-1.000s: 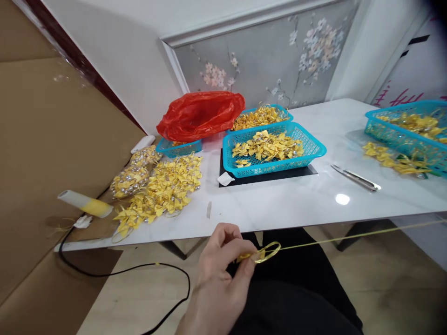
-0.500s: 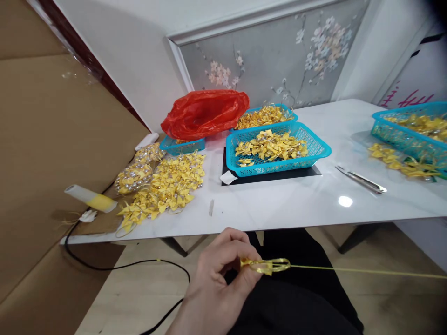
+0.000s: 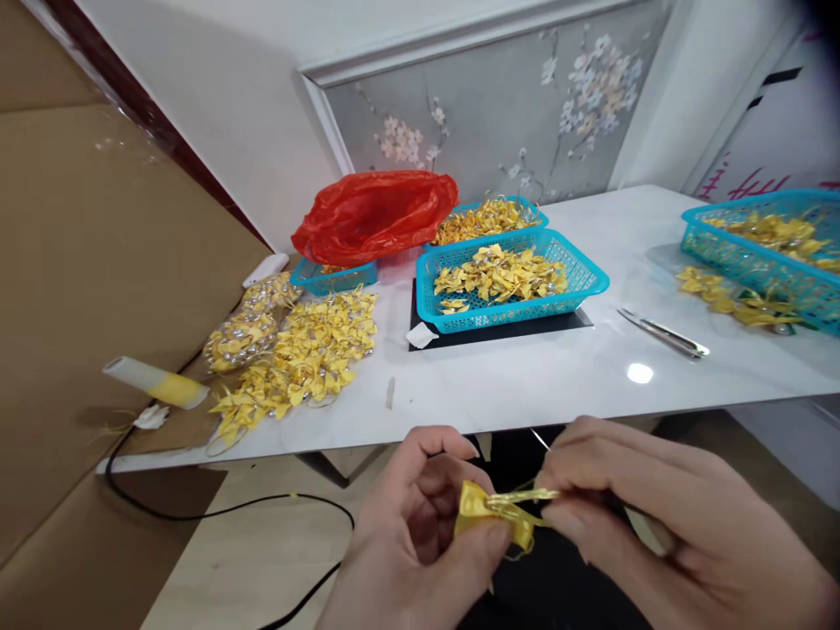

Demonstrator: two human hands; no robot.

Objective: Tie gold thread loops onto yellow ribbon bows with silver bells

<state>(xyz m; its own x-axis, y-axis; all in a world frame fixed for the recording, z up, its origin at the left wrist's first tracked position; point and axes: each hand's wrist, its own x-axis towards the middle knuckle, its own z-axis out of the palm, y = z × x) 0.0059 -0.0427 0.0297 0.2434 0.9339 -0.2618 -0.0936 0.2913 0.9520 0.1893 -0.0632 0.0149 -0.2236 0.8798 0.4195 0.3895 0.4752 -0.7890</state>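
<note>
Over my lap, just below the table edge, my left hand (image 3: 426, 534) pinches a small yellow ribbon bow (image 3: 473, 507) between thumb and fingers. A shiny gold cord loop (image 3: 518, 497) lies across the bow and runs to the right. My right hand (image 3: 630, 516) has its thumb and fingertips closed on the end of that loop. A thin pale sliver, perhaps a needle (image 3: 539, 439), sticks up from the right fingertips; the fingers hide the rest of it. Fine yellow thread hangs under the bow.
On the white table (image 3: 459, 385) lies a pile of yellow bows (image 3: 315, 350). Blue baskets of bows (image 3: 512, 317) stand behind, beside a red plastic bag (image 3: 374, 214). Metal thread snips (image 3: 662, 334) lie to the right, near another blue basket (image 3: 754, 254). A cardboard roll (image 3: 156, 382) lies at left.
My right hand has come into view from the right and closed on the gold loop. The thread that stretched taut to the right no longer shows. The bow has turned in my left fingers.
</note>
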